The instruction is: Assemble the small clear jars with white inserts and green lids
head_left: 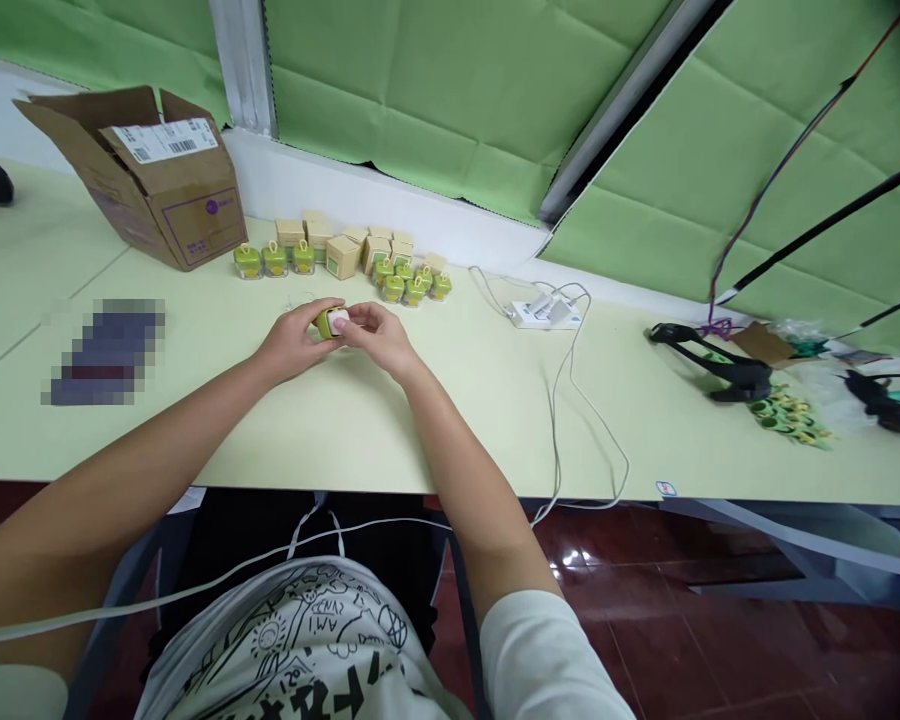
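Over the pale table, both my hands meet on a small green container (324,325), tilted so that a whitish face turns toward my right hand. My left hand (291,345) is closed around its green side. The fingers of my right hand (382,338) press on the whitish face, hiding part of it. Behind them stand similar small clear-and-green containers (275,260) with yellow loops on top, three in a row and several more in a cluster (414,290) to the right. Small tan cardboard boxes (343,257) sit among and behind these.
An open cardboard carton (172,200) stands at the back left, near a blurred-out dark object (109,355). A white power strip (546,312) trails cables over the table's front edge. Black clamp-like tools (720,365) and green-yellow pieces (791,415) lie at the right.
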{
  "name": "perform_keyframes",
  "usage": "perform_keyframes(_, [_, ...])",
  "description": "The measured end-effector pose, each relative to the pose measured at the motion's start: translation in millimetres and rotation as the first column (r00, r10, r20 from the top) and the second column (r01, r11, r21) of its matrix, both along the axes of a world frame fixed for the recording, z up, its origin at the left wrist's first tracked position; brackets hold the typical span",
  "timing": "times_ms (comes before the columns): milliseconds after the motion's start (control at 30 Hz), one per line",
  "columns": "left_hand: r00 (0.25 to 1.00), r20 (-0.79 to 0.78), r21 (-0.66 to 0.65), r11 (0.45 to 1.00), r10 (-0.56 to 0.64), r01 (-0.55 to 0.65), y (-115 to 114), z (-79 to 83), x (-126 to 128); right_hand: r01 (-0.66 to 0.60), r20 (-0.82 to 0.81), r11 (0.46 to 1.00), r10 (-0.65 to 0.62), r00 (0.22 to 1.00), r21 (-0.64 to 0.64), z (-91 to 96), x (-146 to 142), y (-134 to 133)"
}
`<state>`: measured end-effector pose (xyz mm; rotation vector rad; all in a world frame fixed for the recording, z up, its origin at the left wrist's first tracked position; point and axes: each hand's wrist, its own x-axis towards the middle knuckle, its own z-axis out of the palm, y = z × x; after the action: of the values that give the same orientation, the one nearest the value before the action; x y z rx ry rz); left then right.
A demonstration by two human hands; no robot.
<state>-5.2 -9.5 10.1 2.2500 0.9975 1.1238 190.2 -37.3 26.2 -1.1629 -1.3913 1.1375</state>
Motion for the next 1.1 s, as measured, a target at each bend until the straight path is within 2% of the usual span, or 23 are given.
perform_keyframes(133, [0.999, 0.016, -0.017, 0.999, -0.043, 0.043, -1.7, 3.1, 0.7, -0.108, -0.155, 0.992, 0.096, 0.983, -0.069, 0.7, -1.1, -1.3])
perform_keyframes(300, [0.999, 0.033, 0.038, 0.999, 0.007, -0.008, 1.7, 0.8, 0.0, -0.085, -0.316, 0.991, 0.049, 0.948, -0.101, -0.9, -3.6, -3.7])
perform_keyframes(567, [0.997, 0.08, -0.052, 0.999, 0.022, -0.018, 0.3, 2.1, 1.1, -0.12, -0.404, 0.982, 0.052, 0.913, -0.145, 1.1, -0.6, -2.9])
perform_keyframes(700, [0.997, 0.067, -0.077, 0.997, 0.027, -0.022, 0.7, 2.1, 0.7, -0.1, -0.354, 0.986, 0.046, 0.934, -0.137, 1.2, -2.8, -3.8])
perform_keyframes(900, [0.999, 0.035, -0.025, 0.999, -0.031, 0.032, 1.8, -0.7, 0.0, 0.029, -0.145, 0.998, -0.037, 0.989, -0.06, -7.7, -9.7, -2.8])
perform_keyframes(1000, [0.999, 0.007, -0.006, 0.999, -0.036, 0.036, 0.7, -0.4, 0.1, 0.033, -0.081, 0.999, -0.036, 0.996, -0.027, -10.0, -10.7, -2.2])
perform_keyframes(1100, [0.999, 0.009, -0.001, 1.0, -0.031, 0.031, 0.1, 0.7, 0.1, 0.004, -0.092, 1.0, -0.007, 0.996, -0.03, -8.6, -9.6, -3.0])
